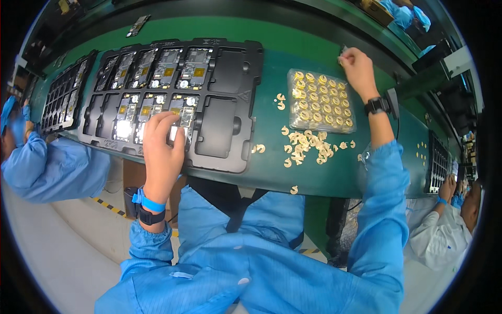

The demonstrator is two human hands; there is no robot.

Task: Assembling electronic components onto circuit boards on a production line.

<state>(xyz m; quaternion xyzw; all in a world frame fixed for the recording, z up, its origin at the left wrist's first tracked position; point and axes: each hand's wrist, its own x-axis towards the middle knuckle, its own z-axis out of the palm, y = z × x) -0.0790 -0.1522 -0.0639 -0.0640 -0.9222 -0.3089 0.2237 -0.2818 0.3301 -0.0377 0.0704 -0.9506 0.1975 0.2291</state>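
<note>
L hand (161,142) over 1 blk tray (216,126), near row 3 PCBs (151,103).

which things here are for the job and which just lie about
Likely in use:
black tray, circuit boards: left hand over them
clear tray, yellow round pieces: right hand nearby

Probably lying about:
lone board beyond the black tray
brown box below the bench
scattered pale pieces, role unclear

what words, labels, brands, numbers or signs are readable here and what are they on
None can be read clearly enough to quote.
Black tray: faint marks on the rim, too small to read.
Circuit boards: any print is too small to read.
Striped floor tape: yellow and black bands, no readable words.
</note>
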